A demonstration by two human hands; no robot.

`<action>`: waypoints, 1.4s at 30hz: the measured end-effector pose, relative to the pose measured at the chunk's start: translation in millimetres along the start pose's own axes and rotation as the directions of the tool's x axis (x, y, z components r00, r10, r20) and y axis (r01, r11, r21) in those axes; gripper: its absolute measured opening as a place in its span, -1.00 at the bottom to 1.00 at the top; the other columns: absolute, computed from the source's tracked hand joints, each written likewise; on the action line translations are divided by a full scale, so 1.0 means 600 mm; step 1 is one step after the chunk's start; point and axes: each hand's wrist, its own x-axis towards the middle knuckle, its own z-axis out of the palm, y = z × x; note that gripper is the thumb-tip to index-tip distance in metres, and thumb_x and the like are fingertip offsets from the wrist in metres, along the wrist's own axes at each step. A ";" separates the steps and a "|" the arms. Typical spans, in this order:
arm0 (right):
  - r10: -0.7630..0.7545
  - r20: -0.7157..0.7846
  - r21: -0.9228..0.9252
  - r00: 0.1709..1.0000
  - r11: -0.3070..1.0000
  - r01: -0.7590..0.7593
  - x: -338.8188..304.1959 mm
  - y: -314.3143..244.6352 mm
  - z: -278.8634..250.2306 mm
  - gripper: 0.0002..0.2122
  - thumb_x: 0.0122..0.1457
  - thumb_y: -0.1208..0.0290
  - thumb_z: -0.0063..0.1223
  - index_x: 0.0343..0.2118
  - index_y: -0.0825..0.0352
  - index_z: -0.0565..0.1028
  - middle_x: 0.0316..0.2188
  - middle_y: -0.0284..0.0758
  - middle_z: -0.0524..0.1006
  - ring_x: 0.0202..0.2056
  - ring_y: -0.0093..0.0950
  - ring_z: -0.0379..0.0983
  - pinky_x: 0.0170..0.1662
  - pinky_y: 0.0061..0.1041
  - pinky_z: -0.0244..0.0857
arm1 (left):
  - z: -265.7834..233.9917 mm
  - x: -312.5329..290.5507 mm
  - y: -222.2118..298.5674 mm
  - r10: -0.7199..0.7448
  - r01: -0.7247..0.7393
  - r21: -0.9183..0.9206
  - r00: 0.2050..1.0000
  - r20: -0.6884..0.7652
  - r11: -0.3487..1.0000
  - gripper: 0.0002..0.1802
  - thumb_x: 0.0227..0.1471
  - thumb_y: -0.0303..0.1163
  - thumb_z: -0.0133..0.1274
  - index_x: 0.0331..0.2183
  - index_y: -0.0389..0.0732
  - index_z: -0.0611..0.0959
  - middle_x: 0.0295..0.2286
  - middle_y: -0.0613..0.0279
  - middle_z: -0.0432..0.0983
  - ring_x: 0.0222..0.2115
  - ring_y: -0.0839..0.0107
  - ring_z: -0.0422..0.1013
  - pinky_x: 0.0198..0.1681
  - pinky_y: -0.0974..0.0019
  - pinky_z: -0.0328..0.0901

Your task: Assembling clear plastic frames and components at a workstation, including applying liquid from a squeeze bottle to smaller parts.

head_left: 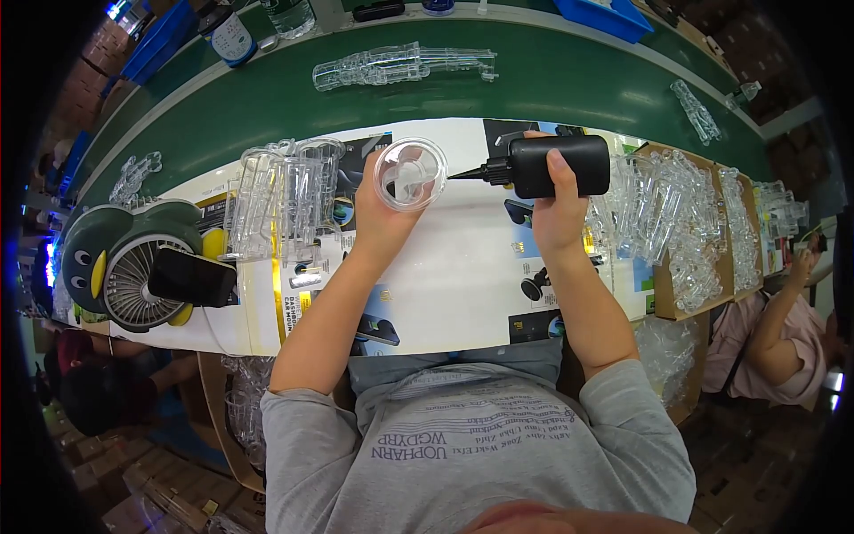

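Note:
My left hand (381,206) is closed round a transparent cup-like piece (411,142), whose round open end faces up. In my right hand (562,210) lies a squeeze bottle (578,169), black and tipped on its side. Its thin pointed nozzle (467,174) aims left, and the tip is at or very near the cup's right rim; whether they touch I cannot tell. Both hands are above a white printed sheet (445,285) on the table. Left of my left hand stand several transparent tube-like pieces (280,200) in a cluster.
A cardboard tray (685,307) of transparent parts is at right. At left, a phone (191,278) leans on a penguin-shaped fan (133,285). A row of transparent pieces (405,67) lies on the green belt (551,89). A labelled bottle (228,37) stands beyond. People sit on both sides.

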 end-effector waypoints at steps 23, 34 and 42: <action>0.119 -0.043 0.067 0.992 0.991 -0.116 0.003 -0.008 0.003 -0.71 0.05 0.35 -0.04 -0.17 0.29 0.27 -0.23 -0.19 0.45 -0.25 -0.52 0.40 -0.22 -0.56 0.32 | 0.001 -0.001 -0.003 -0.016 0.016 -0.010 1.000 -0.004 1.000 -0.50 -0.25 -0.44 0.19 -0.19 -0.24 0.39 -0.26 0.17 0.42 -0.26 0.40 0.38 -0.20 0.40 0.27; 0.131 -0.072 0.065 0.989 0.990 -0.127 0.004 -0.004 0.005 -0.74 0.05 0.33 -0.04 -0.21 0.30 0.33 -0.25 -0.25 0.46 -0.28 -0.55 0.39 -0.23 -0.57 0.30 | -0.001 -0.002 0.001 -0.026 0.026 -0.004 1.000 -0.002 1.000 -0.51 -0.25 -0.46 0.19 -0.20 -0.23 0.39 -0.26 0.18 0.42 -0.25 0.39 0.37 -0.19 0.39 0.26; 0.118 -0.051 0.065 0.992 0.991 -0.115 0.003 -0.006 0.005 -0.75 0.06 0.34 -0.05 -0.21 0.31 0.32 -0.24 -0.24 0.46 -0.28 -0.56 0.39 -0.22 -0.58 0.29 | 0.000 -0.002 0.003 -0.012 0.012 0.016 1.000 -0.002 1.000 -0.51 -0.26 -0.48 0.19 -0.20 -0.23 0.39 -0.26 0.18 0.42 -0.25 0.39 0.37 -0.19 0.39 0.26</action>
